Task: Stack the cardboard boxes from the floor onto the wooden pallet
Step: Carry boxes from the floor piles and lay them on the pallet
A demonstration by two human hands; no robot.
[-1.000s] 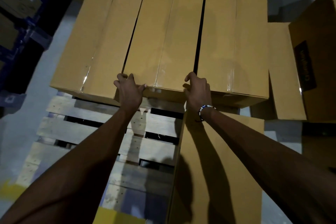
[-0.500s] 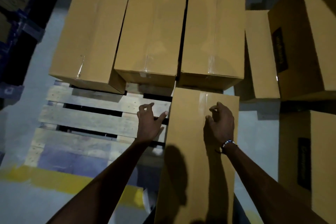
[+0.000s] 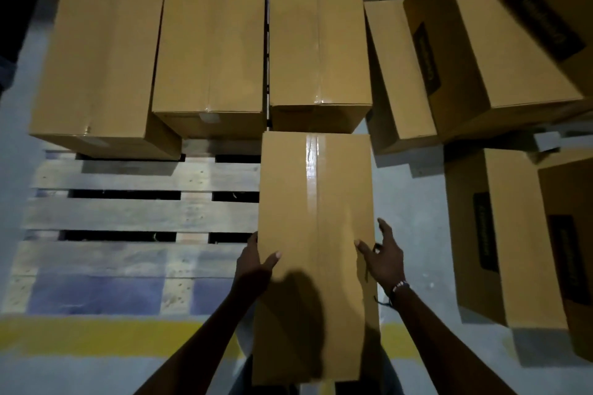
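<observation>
A wooden pallet (image 3: 128,215) lies on the grey floor, with three long cardboard boxes side by side on its far half: the left box (image 3: 99,48), the middle box (image 3: 211,35) and the right box (image 3: 317,29). A fourth long taped box (image 3: 314,202) lies lengthwise on the pallet's near right part, its far end against the right box. My left hand (image 3: 256,263) grips its left edge, thumb on top and fingers down the side. My right hand (image 3: 382,256) is at its right edge with fingers spread, one fingertip touching the top.
More cardboard boxes stand on the floor to the right: a narrow one (image 3: 398,74), a large one with a dark label (image 3: 481,42) and another near me (image 3: 500,234). A yellow floor line (image 3: 96,337) runs along the pallet's near edge. Dark racking is far left.
Both hands left the middle box in the far row and drew back to the near box. My left hand now grips its left edge and my right reaches its right edge.
</observation>
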